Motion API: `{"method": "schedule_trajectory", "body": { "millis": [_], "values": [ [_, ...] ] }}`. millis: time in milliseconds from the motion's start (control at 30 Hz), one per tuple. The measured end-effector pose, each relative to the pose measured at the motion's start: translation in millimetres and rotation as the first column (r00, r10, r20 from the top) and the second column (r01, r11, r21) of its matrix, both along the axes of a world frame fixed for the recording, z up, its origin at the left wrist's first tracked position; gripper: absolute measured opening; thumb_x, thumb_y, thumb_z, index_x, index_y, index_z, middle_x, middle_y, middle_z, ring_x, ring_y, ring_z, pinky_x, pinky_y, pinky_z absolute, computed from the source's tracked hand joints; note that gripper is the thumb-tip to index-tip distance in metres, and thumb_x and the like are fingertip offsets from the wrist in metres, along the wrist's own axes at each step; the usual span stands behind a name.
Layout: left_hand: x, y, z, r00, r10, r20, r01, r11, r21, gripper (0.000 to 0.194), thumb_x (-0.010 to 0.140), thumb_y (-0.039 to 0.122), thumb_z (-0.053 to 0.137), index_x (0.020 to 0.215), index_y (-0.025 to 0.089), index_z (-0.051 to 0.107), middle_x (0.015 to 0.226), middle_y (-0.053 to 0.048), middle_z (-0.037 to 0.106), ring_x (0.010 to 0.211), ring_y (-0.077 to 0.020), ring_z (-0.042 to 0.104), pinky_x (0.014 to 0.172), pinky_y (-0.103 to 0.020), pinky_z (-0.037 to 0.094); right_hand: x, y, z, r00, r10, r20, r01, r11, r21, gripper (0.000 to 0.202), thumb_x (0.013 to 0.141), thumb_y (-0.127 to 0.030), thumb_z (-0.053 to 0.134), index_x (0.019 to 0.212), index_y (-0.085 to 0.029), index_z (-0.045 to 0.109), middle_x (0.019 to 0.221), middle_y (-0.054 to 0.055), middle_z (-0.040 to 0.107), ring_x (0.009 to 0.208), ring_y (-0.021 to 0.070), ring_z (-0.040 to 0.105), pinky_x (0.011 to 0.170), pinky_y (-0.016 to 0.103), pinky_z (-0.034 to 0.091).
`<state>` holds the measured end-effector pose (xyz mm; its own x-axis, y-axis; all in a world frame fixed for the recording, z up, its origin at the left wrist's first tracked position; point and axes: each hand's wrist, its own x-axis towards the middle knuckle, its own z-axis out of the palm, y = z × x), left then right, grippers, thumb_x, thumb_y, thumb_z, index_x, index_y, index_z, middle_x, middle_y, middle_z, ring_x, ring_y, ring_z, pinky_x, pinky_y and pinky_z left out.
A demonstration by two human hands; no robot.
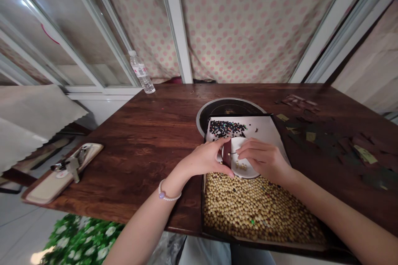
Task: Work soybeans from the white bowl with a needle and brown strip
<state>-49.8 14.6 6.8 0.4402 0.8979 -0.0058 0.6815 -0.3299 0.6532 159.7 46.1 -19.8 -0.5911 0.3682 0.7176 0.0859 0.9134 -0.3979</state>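
Two bare hands meet over a round white dish (238,143), which stands on a rectangular black-edged tray (202,216). Our left hand (205,156) grips a flat maroon strip (227,147) between thumb and fingers; the strip's long axis runs near to far over the left part of the dish. Our right hand (264,158) lies just to the right of it, fingertips drawn together at a thin dark sliver (234,153) that points left toward a small pale round bead (229,154) against the strip. We cannot tell how firmly the sliver is pinched, or whether it joins the bead.

Several smooth cream-coloured beads (241,166) lie loose in the dish. Nearer us, small glossy tan balls (242,207) pack the tray; at its far left, mostly black beads (225,127) scatter over a matte white liner (264,125). The brown wooden table (155,145) has a streaked, polished grain.
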Motion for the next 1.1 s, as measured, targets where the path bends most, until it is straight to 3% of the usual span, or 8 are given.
{"method": "schedule_trajectory", "body": {
  "millis": [100,333,567,733,833,967,1100],
  "values": [
    [0,0,0.9,1.0,0.001,0.005,-0.001,1.0,-0.006,0.095,0.058,0.047,0.078,0.138,0.011,0.039,0.13,-0.02,0.054,0.116,-0.0383,0.053,0.096,-0.047,0.041,0,0,0.1,1.0,-0.006,0.0,0.006,1.0,0.001,0.031,0.081,0.003,0.042,0.076,-0.018,0.063,0.079,0.006,0.067,0.081,0.0183,0.062,0.07,0.035,0.053],
    [0,0,-0.8,0.999,0.007,0.037,-0.007,1.0,-0.017,0.093,0.057,0.046,0.079,0.137,0.017,0.04,0.129,-0.016,0.056,0.117,-0.0382,0.052,0.096,-0.049,0.04,2,0,-0.7,0.998,0.006,0.069,-0.008,1.0,0.03,0.029,0.087,-0.003,0.041,0.075,-0.019,0.061,0.08,0.006,0.066,0.083,0.0184,0.061,0.071,0.036,0.053],
    [0,0,1.2,1.0,0.005,0.019,-0.004,0.999,-0.054,0.099,0.056,0.048,0.079,0.138,0.013,0.038,0.129,-0.019,0.056,0.115,-0.0376,0.054,0.096,-0.048,0.04,5,-3,3.5,0.987,0.028,0.158,-0.037,0.998,0.054,0.027,0.087,-0.003,0.04,0.075,-0.018,0.059,0.08,0.007,0.065,0.083,0.0193,0.059,0.07,0.036,0.052],
    [-1,1,0.4,1.0,0.007,0.016,-0.007,1.0,-0.028,0.096,0.057,0.048,0.079,0.137,0.013,0.039,0.134,-0.019,0.051,0.119,-0.0371,0.051,0.099,-0.048,0.038,3,-5,3.3,0.982,0.0,0.188,-0.01,0.999,0.051,0.028,0.086,-0.003,0.041,0.071,-0.018,0.06,0.072,0.006,0.064,0.074,0.0174,0.059,0.064,0.032,0.051],
    [-1,2,-0.2,1.0,0.004,0.012,-0.004,1.0,-0.027,0.095,0.058,0.048,0.078,0.138,0.013,0.039,0.134,-0.019,0.052,0.118,-0.0372,0.051,0.098,-0.048,0.039,0,-4,-1.5,0.989,-0.119,0.09,0.119,0.993,-0.004,0.026,0.083,-0.004,0.045,0.071,-0.019,0.062,0.071,0.004,0.066,0.07,0.0164,0.061,0.063,0.03,0.051],
    [-1,3,-0.1,1.0,-0.01,0.012,0.01,1.0,-0.026,0.092,0.06,0.046,0.076,0.138,0.014,0.039,0.133,-0.018,0.053,0.122,-0.0378,0.049,0.099,-0.049,0.039,-5,0,-6.6,0.957,-0.285,0.049,0.289,0.932,-0.219,0.012,0.08,-0.011,0.057,0.08,-0.019,0.067,0.075,0.003,0.07,0.067,0.0161,0.065,0.062,0.029,0.053],
    [-1,3,-1.2,0.999,-0.008,0.032,0.008,1.0,-0.018,0.091,0.06,0.043,0.077,0.138,0.016,0.039,0.134,-0.017,0.052,0.121,-0.0379,0.049,0.098,-0.049,0.039,-7,4,-5.6,0.97,-0.216,0.109,0.238,0.934,-0.267,0.015,0.081,-0.013,0.058,0.083,-0.02,0.07,0.081,0.004,0.072,0.071,0.017,0.067,0.065,0.029,0.053]
  ]
}}
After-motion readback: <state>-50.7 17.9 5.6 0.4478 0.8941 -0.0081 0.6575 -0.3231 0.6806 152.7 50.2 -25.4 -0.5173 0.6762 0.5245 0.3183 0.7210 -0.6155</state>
